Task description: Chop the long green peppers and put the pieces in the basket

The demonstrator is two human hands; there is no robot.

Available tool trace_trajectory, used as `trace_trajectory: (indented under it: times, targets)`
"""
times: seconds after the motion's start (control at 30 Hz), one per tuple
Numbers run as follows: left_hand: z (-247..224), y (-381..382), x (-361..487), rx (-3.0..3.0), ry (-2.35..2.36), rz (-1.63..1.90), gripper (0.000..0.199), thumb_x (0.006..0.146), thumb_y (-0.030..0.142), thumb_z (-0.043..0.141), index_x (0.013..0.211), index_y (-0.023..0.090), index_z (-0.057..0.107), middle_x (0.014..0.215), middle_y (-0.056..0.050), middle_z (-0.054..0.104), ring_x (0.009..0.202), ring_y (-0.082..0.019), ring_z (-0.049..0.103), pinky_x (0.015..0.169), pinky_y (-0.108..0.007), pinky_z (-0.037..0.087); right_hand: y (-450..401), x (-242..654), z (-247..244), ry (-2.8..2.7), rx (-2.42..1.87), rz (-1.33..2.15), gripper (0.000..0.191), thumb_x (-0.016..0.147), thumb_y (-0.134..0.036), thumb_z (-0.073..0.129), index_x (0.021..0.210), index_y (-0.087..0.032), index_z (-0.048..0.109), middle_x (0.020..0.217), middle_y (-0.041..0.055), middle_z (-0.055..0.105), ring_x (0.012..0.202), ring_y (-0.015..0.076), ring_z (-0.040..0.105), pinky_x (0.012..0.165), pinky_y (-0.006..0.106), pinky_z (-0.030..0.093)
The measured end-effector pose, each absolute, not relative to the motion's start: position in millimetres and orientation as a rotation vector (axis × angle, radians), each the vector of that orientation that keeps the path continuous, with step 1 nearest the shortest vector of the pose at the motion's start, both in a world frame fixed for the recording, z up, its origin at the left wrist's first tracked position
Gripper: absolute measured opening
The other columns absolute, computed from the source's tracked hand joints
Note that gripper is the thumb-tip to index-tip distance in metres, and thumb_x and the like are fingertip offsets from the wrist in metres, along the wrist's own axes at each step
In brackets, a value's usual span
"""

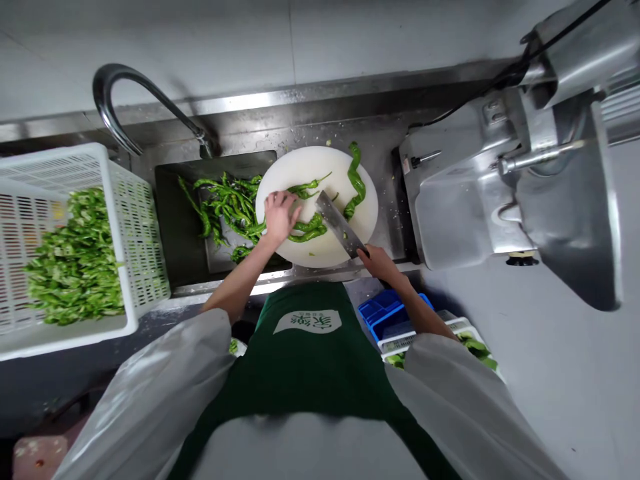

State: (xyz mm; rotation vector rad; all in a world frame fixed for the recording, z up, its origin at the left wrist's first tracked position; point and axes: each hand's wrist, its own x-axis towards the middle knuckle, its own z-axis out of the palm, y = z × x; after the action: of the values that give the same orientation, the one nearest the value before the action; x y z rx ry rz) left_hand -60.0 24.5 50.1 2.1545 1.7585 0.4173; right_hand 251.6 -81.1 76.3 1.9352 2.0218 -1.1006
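A round white cutting board (325, 255) lies over the right part of the sink. My left hand (281, 215) rests at the board's left side, fingers spread against green peppers (309, 229). My right hand (376, 261) is closed round the handle of a cleaver (340, 223), whose blade slants up and left over the board. The blade's far end is close to the peppers. On the board's right lies one long curly pepper (355, 181). A pile of whole green peppers (231, 205) sits in the sink, left of the board.
A white plastic basket (116, 220) of cut peppers (80, 260) stands left of the sink. A curved faucet (150, 87) rises behind it. A metal slicing machine (460, 193) stands to the right. Blue (383, 312) and white crates are below my right arm.
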Motion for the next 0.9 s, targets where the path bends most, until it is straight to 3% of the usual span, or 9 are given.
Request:
trace_trajectory:
  times: [0.2, 0.37, 0.43, 0.53, 0.67, 0.9]
  targets:
    - [37.1, 66.1, -58.7, 2.093, 1.801, 0.133, 0.034, 0.095, 0.027, 0.056, 0.126, 0.021, 0.069, 0.121, -0.014, 0.065, 0.121, -0.038, 0.05, 0.105, -0.053, 0.039, -91.5, 245.9, 97.3, 1.999, 2.047, -0.892, 0.03, 0.107, -0.032, 0.039, 0.101, -0.015, 0.063, 0.086, 0.013, 0.073, 0.082, 0.0253, 0.067, 0.072, 0.03, 0.037]
    - [31.5, 69.6, -47.2, 2.123, 1.79, 0.244, 0.027, 0.093, 0.033, 0.059, 0.116, 0.022, 0.068, 0.144, -0.013, 0.051, 0.135, -0.038, 0.041, 0.11, -0.052, 0.036, -35.8, 199.3, 107.6, 2.065, 2.17, -0.886, 0.033, 0.107, -0.032, 0.034, 0.107, -0.014, 0.062, 0.093, 0.0156, 0.073, 0.086, 0.0274, 0.068, 0.074, 0.031, 0.04]
    - [31.5, 74.3, -45.8, 2.134, 1.733, 0.205, 0.024, 0.093, 0.032, 0.06, 0.114, 0.022, 0.066, 0.143, -0.013, 0.054, 0.131, -0.036, 0.046, 0.109, -0.051, 0.037, -6.3, 177.8, 106.2, 2.098, 2.199, -0.899, 0.036, 0.108, -0.033, 0.032, 0.109, -0.013, 0.062, 0.098, 0.0166, 0.072, 0.091, 0.0285, 0.069, 0.077, 0.031, 0.042]
    - [31.8, 80.2, -43.7, 2.112, 1.746, 0.121, 0.026, 0.095, 0.032, 0.058, 0.118, 0.022, 0.065, 0.129, -0.012, 0.064, 0.12, -0.034, 0.053, 0.103, -0.048, 0.04, 28.2, 150.6, 101.7, 2.129, 2.195, -0.911, 0.038, 0.108, -0.033, 0.03, 0.112, -0.013, 0.062, 0.101, 0.0172, 0.072, 0.095, 0.0289, 0.069, 0.081, 0.032, 0.045]
    - [32.4, 79.7, -39.0, 2.09, 1.808, 0.088, 0.034, 0.099, 0.035, 0.054, 0.13, 0.023, 0.061, 0.133, -0.012, 0.062, 0.122, -0.034, 0.051, 0.102, -0.049, 0.038, 48.7, 131.7, 93.3, 2.148, 2.12, -0.889, 0.038, 0.108, -0.029, 0.029, 0.114, -0.011, 0.062, 0.102, 0.0187, 0.073, 0.096, 0.0293, 0.07, 0.084, 0.033, 0.048]
    - [32.5, 71.4, -35.7, 2.13, 1.774, 0.125, 0.03, 0.101, 0.032, 0.05, 0.128, 0.024, 0.061, 0.131, -0.01, 0.062, 0.123, -0.033, 0.048, 0.101, -0.05, 0.037, 66.7, 124.5, 65.4, 2.095, 2.065, -0.933, 0.035, 0.106, -0.026, 0.033, 0.11, -0.012, 0.064, 0.106, 0.0194, 0.073, 0.102, 0.029, 0.069, 0.09, 0.034, 0.049]
